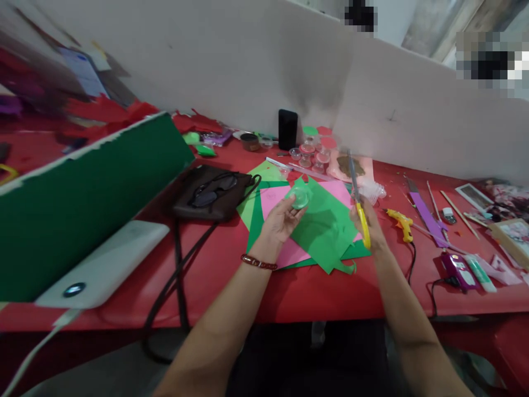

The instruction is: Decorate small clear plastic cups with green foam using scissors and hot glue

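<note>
Between the fingers of my left hand [283,218] is a small round clear plastic cup [300,197], its rim catching the light. Bright green paper [326,229] lies just beyond that hand, over pink paper [291,256] and darker green sheets. A curled strip hangs from the green paper's lower right corner. My right hand [370,220] is closed around scissors with yellow handles [363,226]; their blades point away from me, up toward the wall. Whether the blades are fully closed is hard to see.
A dark brown bag [185,207] with sunglasses lies left of the paper. Further left are a white power bank [111,264] and a green board [103,193]. A black phone [288,129] leans on the wall beside several small cups. At right are a yellow glue gun [400,221] and a purple strip [425,218].
</note>
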`<action>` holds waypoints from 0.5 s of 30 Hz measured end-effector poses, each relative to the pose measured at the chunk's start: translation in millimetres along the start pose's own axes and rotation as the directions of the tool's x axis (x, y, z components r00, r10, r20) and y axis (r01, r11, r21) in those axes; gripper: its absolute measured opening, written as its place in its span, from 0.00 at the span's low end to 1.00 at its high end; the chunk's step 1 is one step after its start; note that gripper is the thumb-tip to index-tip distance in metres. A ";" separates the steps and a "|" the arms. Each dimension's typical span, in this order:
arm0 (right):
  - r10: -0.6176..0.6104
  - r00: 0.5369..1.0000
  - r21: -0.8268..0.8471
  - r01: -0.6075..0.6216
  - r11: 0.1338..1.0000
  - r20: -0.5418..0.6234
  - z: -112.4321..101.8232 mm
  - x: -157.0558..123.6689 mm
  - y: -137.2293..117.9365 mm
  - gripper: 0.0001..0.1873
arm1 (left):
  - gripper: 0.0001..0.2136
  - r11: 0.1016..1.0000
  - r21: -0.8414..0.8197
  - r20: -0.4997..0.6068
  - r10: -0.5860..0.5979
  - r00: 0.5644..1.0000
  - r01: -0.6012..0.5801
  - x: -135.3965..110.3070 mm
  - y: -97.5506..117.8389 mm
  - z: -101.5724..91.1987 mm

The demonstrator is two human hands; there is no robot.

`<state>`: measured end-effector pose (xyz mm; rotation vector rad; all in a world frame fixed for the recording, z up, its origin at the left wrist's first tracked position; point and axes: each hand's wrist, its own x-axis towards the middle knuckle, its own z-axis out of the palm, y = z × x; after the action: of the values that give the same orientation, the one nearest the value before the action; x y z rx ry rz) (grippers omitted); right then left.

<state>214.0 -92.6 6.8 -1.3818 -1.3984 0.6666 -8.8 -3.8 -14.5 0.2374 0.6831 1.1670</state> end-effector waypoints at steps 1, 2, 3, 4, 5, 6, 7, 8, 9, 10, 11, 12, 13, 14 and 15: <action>0.004 1.000 0.003 -0.004 1.000 0.030 0.6 -1.2 1.0 0.29 | 0.07 1.000 0.005 -0.017 0.004 1.000 -0.004 0.4 0.1 -0.4; 0.021 0.998 0.004 -0.021 1.000 0.058 -0.4 -3.3 1.9 0.28 | 0.07 1.000 0.007 -0.027 0.013 1.000 -0.013 0.7 -0.2 -0.9; 0.043 0.996 -0.005 -0.043 0.999 0.084 -2.4 -6.1 2.5 0.29 | 0.07 1.000 0.010 -0.026 0.026 0.999 -0.026 0.6 -0.8 -1.5; 0.066 0.991 -0.033 -0.062 0.998 0.114 -4.9 -9.2 2.5 0.30 | 0.08 0.999 0.013 -0.019 0.042 0.999 -0.041 0.2 -1.7 -2.2; 0.087 0.986 -0.069 -0.078 0.995 0.142 -7.1 -12.4 1.8 0.31 | 0.09 0.998 0.016 -0.010 0.055 0.998 -0.055 -0.6 -3.0 -2.8; 0.109 0.980 -0.107 -0.092 0.990 0.168 -8.7 -15.5 0.3 0.31 | 0.09 0.998 0.020 -0.001 0.063 0.998 -0.062 -2.0 -4.4 -3.1; 0.131 0.972 -0.140 -0.105 0.985 0.195 -9.5 -18.6 -1.9 0.30 | 0.10 0.998 0.025 0.010 0.065 0.998 -0.065 -3.9 -5.9 -3.2; 0.158 0.960 -0.162 -0.122 0.979 0.229 -9.3 -21.6 -4.8 0.28 | 0.10 0.997 0.030 0.025 0.064 0.998 -0.064 -6.3 -7.3 -3.0; 0.187 0.945 -0.171 -0.144 0.975 0.268 -8.3 -24.6 -8.1 0.27 | 0.10 0.997 0.033 0.043 0.064 0.997 -0.066 -9.0 -8.6 -2.4; 0.217 0.927 -0.171 -0.171 0.970 0.306 -6.7 -27.5 -11.7 0.25 | 0.09 0.997 0.034 0.064 0.067 0.996 -0.069 -12.0 -9.7 -1.6; 0.242 0.909 -0.163 -0.197 0.967 0.339 -4.6 -30.4 -15.1 0.24 | 0.09 0.997 0.033 0.085 0.071 0.994 -0.075 -15.0 -10.6 -0.5; 0.256 0.898 -0.149 -0.215 0.965 0.358 -2.3 -33.0 -18.3 0.24 | 0.09 0.996 0.031 0.102 0.078 0.992 -0.082 -17.9 -11.3 0.7; 0.260 0.890 -0.136 -0.225 0.965 0.374 0.2 -35.3 -21.0 0.23 | 0.10 0.996 0.029 0.117 0.085 0.989 -0.089 -20.6 -11.8 1.9; 0.256 0.887 -0.123 -0.225 0.967 0.384 2.6 -37.2 -23.3 0.23 | 0.10 0.995 0.027 0.131 0.091 0.987 -0.095 -23.1 -12.1 3.0; 0.248 0.886 -0.116 -0.220 0.969 0.392 5.0 -38.6 -25.0 0.23 | 0.11 0.995 0.025 0.144 0.095 0.985 -0.099 -25.2 -12.3 4.0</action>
<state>193.1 -132.6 17.3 -1.5413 -1.5985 1.1248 -2.5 -30.8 -8.4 0.3807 0.5697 1.2203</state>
